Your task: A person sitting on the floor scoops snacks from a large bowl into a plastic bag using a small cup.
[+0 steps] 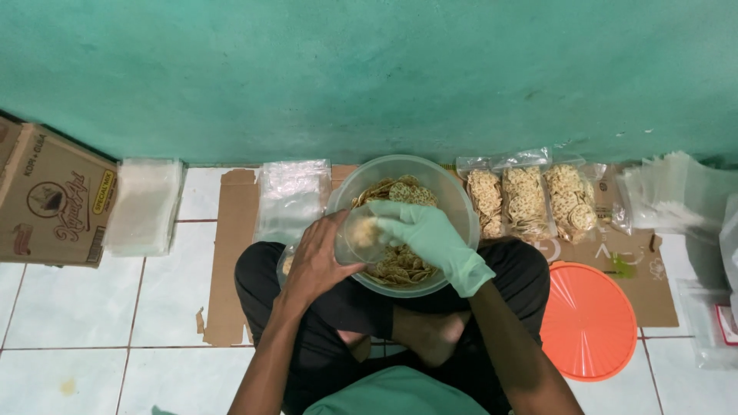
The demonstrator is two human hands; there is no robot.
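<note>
Clear plastic bowl [453, 201] of round crackers [400, 265] rests on the seated person's lap.
Bare left hand [319, 261] fingers grip a small clear bag [360, 237]; gloved right hand [427, 234] fingers press crackers in. Three filled bags [529, 198] lie on cardboard [231, 253] near the wall.

A thin, smooth rubber glove [430, 238] is covering the right hand [419, 230]. The bowl [453, 192] is looking like clear, glossy plastic, as are the bags [292, 196] at ten o'clock. Matt brown cardboard [231, 261] is lying on glossy floor tiles [154, 300].
</note>
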